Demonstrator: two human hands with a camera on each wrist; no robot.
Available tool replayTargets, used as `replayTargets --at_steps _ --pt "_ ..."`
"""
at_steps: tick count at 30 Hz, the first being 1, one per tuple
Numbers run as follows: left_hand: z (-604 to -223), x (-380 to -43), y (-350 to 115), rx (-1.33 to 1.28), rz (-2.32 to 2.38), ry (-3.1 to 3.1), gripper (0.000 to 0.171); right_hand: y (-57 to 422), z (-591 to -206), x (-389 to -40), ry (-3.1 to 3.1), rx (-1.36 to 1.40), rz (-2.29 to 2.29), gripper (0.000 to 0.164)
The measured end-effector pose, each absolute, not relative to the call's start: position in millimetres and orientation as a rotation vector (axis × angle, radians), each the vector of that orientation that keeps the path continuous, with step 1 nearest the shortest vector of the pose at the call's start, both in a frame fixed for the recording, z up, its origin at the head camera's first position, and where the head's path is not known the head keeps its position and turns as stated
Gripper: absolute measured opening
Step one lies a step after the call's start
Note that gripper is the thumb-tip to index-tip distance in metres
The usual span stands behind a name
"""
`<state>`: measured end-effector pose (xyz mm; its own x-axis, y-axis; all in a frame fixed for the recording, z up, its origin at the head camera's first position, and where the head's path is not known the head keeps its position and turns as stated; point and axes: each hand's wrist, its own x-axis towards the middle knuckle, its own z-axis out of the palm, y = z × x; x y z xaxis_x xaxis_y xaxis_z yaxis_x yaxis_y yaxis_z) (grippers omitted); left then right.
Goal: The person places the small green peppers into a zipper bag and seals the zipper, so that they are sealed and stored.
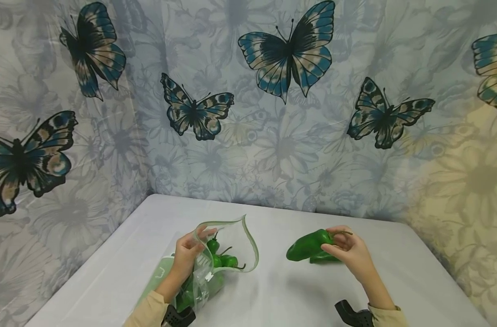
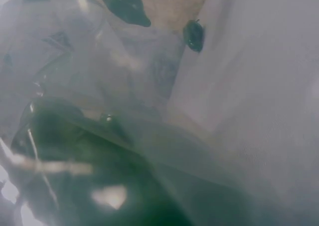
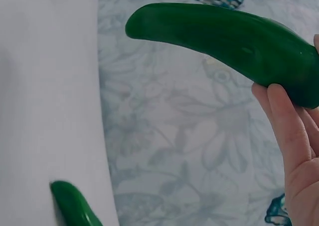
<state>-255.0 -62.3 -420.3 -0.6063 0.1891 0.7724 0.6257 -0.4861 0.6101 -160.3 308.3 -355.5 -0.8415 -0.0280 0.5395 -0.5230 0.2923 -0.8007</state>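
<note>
Sleeves (image 1: 148, 311) poke in at the bottom. Left hand (image 1: 188, 250) grips the bag (image 1: 201, 281), right hand (image 1: 351, 253) holds a pepper (image 1: 307, 245). Looks like bagging; next, the pepper should go left.

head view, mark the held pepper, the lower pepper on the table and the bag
Held pepper (image 1: 307, 246): head view, middle of its body
Lower pepper (image 1: 324, 258): head view, its uncovered part
Bag (image 1: 256, 254): head view, right side of its rim
</note>
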Motion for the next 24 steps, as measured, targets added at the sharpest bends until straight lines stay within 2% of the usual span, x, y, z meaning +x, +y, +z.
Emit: replayTargets --at_steps 15,24 --pt "-425.0 -258.6 -62.0 -1.196 -2.139 -1.446 0.009 285.0 -348.8 -167.5 -2.018 0.548 1.656 0.025" --pt "-423.8 -256.7 -60.3 -1.204 -2.178 -1.422 0.016 272.9 -338.9 -165.5 -1.941 0.728 1.760 0.030"
